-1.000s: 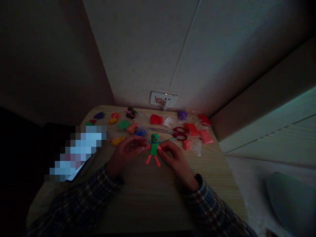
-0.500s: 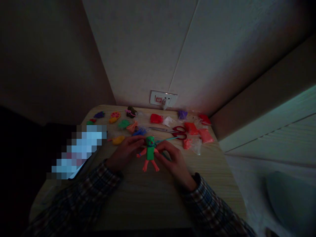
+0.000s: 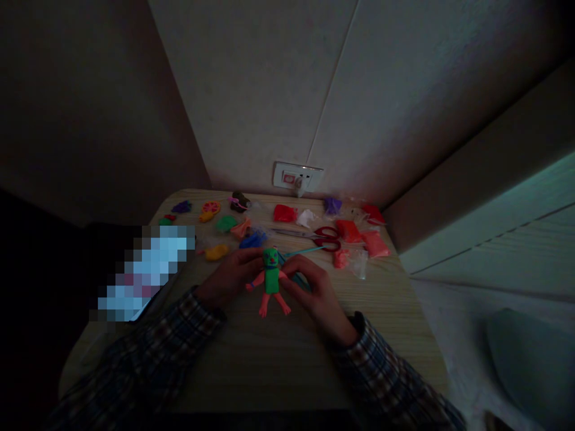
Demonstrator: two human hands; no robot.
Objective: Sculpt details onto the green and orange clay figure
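A small clay figure (image 3: 271, 279) with a green head and body and orange arms and legs stands on the wooden table (image 3: 251, 359). My left hand (image 3: 230, 276) pinches it from the left, fingers closed near its head. My right hand (image 3: 314, 293) grips its right side and also holds a thin teal stick (image 3: 305, 251) that points toward the back right. The scene is very dark.
Behind the figure lie several clay pieces and small bags of clay in red, orange, purple, green, blue and yellow, plus red-handled scissors (image 3: 324, 237). A lit phone (image 3: 144, 272) lies at the left. A wall socket (image 3: 297, 177) sits behind the table.
The figure has shifted a little left and toward me with both hands; its left orange arm now sticks out free of my left fingers.
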